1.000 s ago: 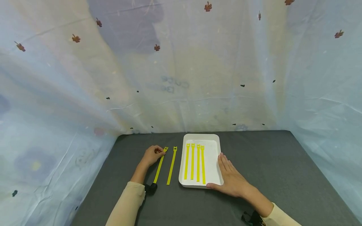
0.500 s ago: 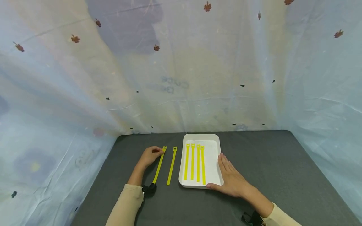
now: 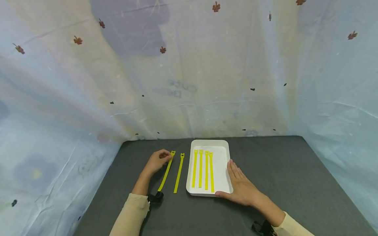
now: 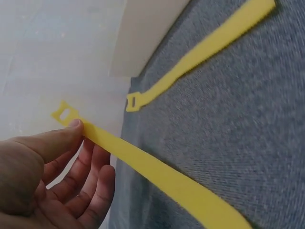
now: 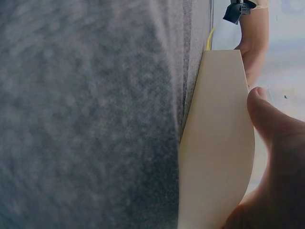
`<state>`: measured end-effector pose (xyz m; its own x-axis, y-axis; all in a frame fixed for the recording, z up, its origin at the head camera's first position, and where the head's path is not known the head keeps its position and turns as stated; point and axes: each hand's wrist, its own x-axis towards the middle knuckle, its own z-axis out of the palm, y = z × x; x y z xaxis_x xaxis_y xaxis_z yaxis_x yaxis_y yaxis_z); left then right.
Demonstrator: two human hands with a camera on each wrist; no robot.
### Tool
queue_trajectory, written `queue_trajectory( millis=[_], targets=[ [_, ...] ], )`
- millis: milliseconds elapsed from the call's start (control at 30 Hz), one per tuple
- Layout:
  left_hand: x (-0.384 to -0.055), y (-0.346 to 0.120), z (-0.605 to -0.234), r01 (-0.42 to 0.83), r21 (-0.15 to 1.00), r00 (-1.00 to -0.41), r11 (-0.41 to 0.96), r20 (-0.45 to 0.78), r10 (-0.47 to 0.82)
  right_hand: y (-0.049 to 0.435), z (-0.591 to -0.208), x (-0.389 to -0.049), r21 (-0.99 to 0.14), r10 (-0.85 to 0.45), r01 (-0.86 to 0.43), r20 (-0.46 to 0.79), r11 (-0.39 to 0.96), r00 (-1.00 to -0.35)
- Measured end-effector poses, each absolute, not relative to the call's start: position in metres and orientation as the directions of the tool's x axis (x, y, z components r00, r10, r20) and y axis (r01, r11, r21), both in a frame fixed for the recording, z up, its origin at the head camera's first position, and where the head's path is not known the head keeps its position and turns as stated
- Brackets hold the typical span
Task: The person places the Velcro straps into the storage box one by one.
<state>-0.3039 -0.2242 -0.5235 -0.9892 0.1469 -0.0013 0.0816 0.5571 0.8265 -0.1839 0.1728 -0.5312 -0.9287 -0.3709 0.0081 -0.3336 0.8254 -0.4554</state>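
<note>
My left hand point(image 3: 157, 161) pinches a yellow hook-and-loop cable tie point(image 4: 143, 162) between thumb and fingers, just below its slotted head. The head points away, and the strap runs back toward the wrist. A second yellow cable tie point(image 3: 178, 173) lies on the dark cloth, between that hand and the white tray point(image 3: 223, 147). Several more yellow cable ties point(image 3: 200, 170) lie side by side in the tray's left half. My right hand point(image 3: 242, 188) rests against the tray's right side, fingers straight, with the thumb point(image 5: 259, 102) at the near rim.
Dark grey cloth point(image 3: 283, 170) covers the table. A pale printed curtain point(image 3: 189, 72) hangs behind it and along both sides. Black wrist straps point(image 3: 156, 197) sit on both forearms. The tray's outer wall point(image 5: 217, 129) stands close beside the right palm.
The left hand shifts slightly and raises the head of its cable tie a little. The right hand, the tray and the other ties stay where they were.
</note>
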Motion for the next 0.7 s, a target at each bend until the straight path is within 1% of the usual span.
queue_trajectory(
  millis=[367, 700],
  targets=[
    [-0.300, -0.215, -0.504, 0.106, 0.826, -0.991, 0.554, 0.041, 0.129, 0.173, -0.530, -0.183, -0.461, -0.372, -0.335, 0.011, 0.822, -0.928],
    [-0.298, -0.212, -0.488, 0.122, 0.858, -0.989, 0.499, 0.063, 0.133, 0.173, -0.533, -0.184, -0.456, -0.374, -0.338, 0.013, 0.823, -0.927]
  ],
)
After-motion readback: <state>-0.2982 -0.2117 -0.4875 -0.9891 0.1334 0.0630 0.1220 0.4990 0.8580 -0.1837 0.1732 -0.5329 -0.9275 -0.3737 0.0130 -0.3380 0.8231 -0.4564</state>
